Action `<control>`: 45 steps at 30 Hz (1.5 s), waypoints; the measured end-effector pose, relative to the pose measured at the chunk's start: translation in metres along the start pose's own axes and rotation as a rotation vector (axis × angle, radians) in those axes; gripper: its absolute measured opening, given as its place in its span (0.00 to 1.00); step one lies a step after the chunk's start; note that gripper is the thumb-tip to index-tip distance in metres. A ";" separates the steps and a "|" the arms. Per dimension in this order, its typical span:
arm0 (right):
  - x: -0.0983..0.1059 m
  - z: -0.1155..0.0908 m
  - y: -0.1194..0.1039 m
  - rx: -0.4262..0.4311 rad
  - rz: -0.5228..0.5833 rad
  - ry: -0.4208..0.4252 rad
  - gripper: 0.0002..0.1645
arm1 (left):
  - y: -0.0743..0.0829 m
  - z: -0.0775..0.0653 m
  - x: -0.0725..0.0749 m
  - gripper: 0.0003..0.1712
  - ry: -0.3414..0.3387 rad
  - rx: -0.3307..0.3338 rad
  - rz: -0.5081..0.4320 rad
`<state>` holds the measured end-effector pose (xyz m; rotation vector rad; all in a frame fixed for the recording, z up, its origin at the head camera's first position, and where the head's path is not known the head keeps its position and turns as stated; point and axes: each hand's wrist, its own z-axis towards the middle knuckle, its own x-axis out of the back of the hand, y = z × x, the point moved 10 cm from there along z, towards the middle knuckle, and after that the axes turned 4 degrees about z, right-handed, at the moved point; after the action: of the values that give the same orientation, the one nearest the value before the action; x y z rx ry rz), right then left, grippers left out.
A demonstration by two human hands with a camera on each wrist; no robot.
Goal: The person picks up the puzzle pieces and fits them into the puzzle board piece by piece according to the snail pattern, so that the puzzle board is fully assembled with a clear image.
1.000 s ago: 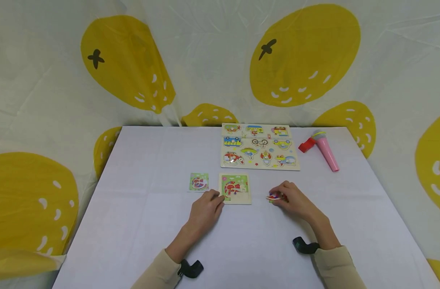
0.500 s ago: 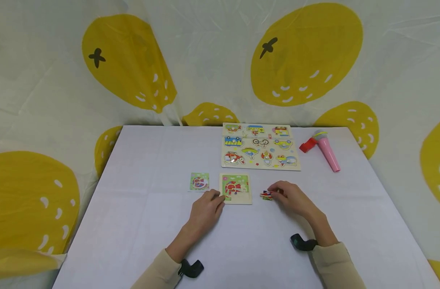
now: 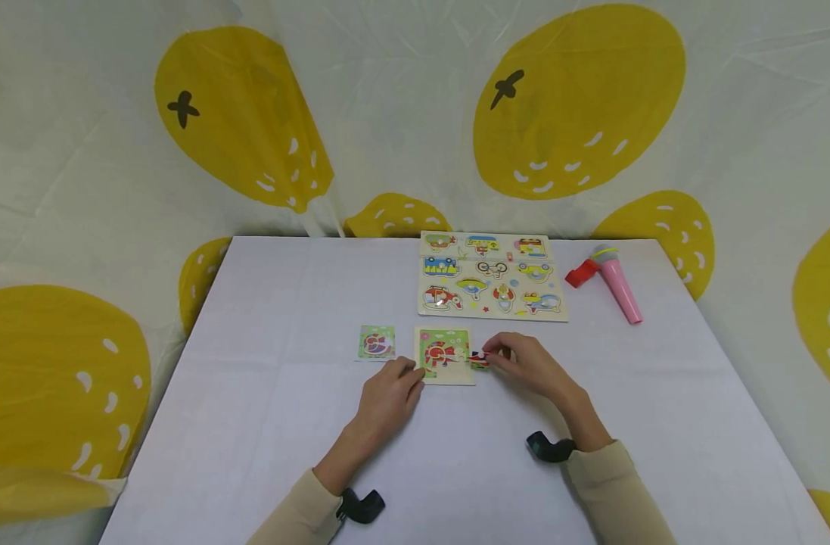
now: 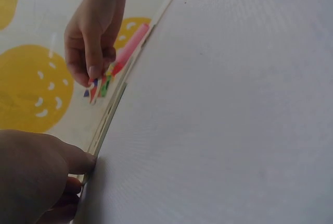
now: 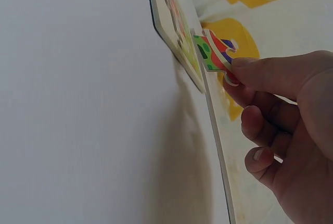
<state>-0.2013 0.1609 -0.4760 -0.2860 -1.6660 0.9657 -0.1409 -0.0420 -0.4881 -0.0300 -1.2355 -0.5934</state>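
Observation:
My right hand (image 3: 523, 363) pinches a jigsaw puzzle piece (image 5: 212, 52) by one edge, between thumb and index finger. Red, green, white and purple show on the piece, held close beside the right edge of a small wooden puzzle tray (image 3: 464, 378). Red and green pieces fill the upper part of the tray; bare wood shows in its lower right. At the tray's lower left corner, my left hand (image 3: 387, 397) grips the edge with thumb and fingers. In the left wrist view the right hand (image 4: 96, 36) holds the piece beyond the tray.
A small picture card (image 3: 377, 342) lies left of the tray. Behind it is a larger wooden vehicle puzzle board (image 3: 489, 289). A pink toy microphone (image 3: 620, 289) with a red part (image 3: 581, 274) lies at the back right, near a patterned curtain (image 3: 401, 98).
My right hand has moved left with the puzzle piece, from well right of the tray to its right edge. The left hand has stayed at the tray's corner.

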 end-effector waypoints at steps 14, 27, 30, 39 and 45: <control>-0.037 0.021 -0.021 0.062 0.008 -0.063 0.06 | 0.000 0.001 0.003 0.11 0.029 -0.014 -0.006; -0.050 0.027 -0.022 0.040 0.002 -0.063 0.06 | 0.001 0.001 0.003 0.11 0.024 -0.017 -0.005; -0.052 0.027 -0.023 0.042 0.003 -0.060 0.06 | 0.001 0.001 0.004 0.11 0.026 -0.013 -0.008; -0.056 0.028 -0.020 0.025 0.001 -0.055 0.05 | 0.004 0.003 0.005 0.11 0.013 -0.011 0.002; -0.059 0.030 -0.022 0.033 -0.033 -0.062 0.03 | 0.007 0.005 0.003 0.09 -0.012 -0.014 0.038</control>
<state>-0.2014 0.0964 -0.5017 -0.2076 -1.7039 0.9845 -0.1415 -0.0357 -0.4814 -0.0686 -1.2400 -0.5698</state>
